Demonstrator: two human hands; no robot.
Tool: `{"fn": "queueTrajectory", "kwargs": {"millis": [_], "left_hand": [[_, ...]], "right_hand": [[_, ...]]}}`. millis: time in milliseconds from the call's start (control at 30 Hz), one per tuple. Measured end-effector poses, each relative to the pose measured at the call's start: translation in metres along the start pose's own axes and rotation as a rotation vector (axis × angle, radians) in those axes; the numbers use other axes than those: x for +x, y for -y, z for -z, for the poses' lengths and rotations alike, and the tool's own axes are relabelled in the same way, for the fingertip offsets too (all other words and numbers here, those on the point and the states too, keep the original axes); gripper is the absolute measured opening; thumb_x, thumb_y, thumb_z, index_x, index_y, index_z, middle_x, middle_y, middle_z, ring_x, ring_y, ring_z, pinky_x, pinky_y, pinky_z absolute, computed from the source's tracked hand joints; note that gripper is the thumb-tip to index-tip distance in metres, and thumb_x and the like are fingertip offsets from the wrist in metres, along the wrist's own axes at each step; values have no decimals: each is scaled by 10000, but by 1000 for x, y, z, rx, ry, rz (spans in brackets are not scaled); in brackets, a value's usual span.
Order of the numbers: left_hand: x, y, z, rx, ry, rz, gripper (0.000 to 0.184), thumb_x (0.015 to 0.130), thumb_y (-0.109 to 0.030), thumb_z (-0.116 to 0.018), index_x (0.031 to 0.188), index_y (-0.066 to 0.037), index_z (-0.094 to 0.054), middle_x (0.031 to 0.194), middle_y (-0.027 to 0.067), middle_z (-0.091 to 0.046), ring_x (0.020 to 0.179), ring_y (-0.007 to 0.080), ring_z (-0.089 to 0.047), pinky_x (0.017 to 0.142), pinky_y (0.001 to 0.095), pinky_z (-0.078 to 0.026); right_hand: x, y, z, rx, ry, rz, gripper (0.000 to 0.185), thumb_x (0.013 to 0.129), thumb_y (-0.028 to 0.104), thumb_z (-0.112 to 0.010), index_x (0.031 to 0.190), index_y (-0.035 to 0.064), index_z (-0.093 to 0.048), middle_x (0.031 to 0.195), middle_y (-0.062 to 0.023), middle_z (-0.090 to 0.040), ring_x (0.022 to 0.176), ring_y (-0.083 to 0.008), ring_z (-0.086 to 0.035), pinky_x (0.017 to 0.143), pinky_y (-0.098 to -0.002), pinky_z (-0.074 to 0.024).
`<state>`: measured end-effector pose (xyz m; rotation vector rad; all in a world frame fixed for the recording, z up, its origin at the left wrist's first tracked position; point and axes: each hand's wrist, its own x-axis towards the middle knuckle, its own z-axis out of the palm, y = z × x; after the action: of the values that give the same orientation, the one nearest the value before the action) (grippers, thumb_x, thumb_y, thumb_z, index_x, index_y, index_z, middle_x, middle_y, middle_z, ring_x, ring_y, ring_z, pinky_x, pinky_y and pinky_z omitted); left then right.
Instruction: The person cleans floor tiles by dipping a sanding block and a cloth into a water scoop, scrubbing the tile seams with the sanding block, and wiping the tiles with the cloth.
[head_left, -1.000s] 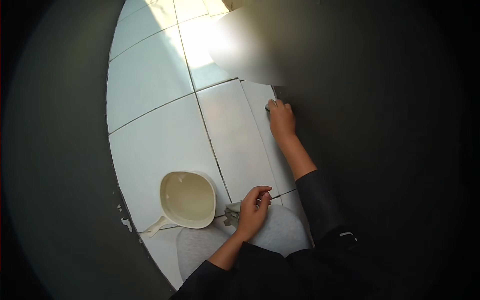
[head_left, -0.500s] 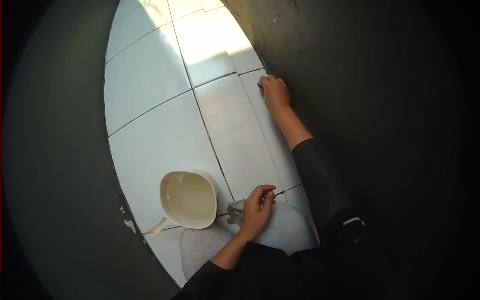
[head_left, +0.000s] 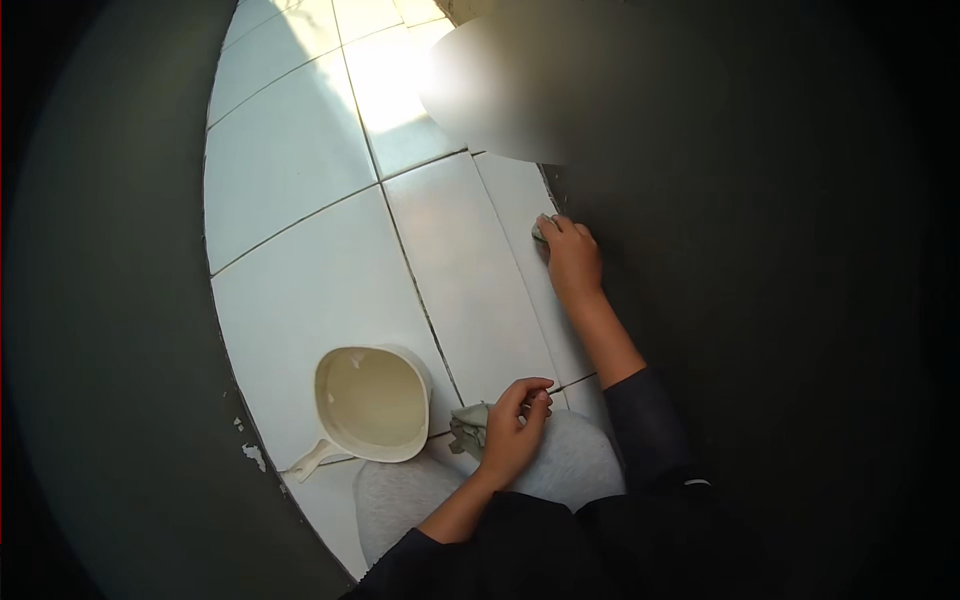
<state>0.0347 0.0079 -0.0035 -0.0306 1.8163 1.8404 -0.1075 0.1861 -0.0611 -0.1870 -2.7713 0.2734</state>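
Note:
My right hand is closed on a small grey-green cloth, pressed down on the white floor tiles along the dark wall at the right. My left hand rests over my right knee with its fingers curled. A crumpled grey-green cloth sticks out from beneath this hand, and its lower fingers are hidden. Left of it stands a cream dipper holding cloudy, pale liquid, its handle pointing to the lower left.
White tiles with dark joints form a narrow floor between dark walls. Bright sunlight falls on the far tiles. A blurred patch covers part of the upper right. My knees are close to the dipper.
My right hand has slid back toward me along the wall edge with its cloth. My left hand and the dipper have stayed nearly in place. A blurred patch has appeared at the upper right.

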Motion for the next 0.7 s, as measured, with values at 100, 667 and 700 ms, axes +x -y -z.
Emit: {"fn": "queueTrajectory", "kwargs": {"millis": [100, 667, 700], "left_hand": [[3, 2, 1, 7, -8, -1, 174, 913, -110, -530, 1035, -12, -606, 855, 66, -624, 723, 103, -589, 633, 225, -443], [0, -5, 2, 15, 55, 35, 189, 930, -113, -509, 1066, -1, -579, 857, 38, -585, 786, 105, -570, 728, 241, -460], [0, -5, 1, 15, 61, 34, 189, 930, -113, -509, 1066, -1, -579, 857, 38, -585, 786, 105, -570, 728, 241, -460]], "right_hand": [[58, 4, -23, 79, 51, -51, 298, 746, 23, -623, 1034, 94, -651, 997, -67, -629, 860, -276, -598, 738, -366, -504], [-49, 11, 24, 181, 128, -52, 377, 707, 40, -689, 1073, 124, -649, 1059, -83, -624, 907, -277, -592, 787, -368, -500], [-36, 11, 19, 187, 91, -25, 369, 707, 41, -690, 1065, 122, -652, 1057, -85, -628, 912, -277, -594, 791, -368, -500]]}}
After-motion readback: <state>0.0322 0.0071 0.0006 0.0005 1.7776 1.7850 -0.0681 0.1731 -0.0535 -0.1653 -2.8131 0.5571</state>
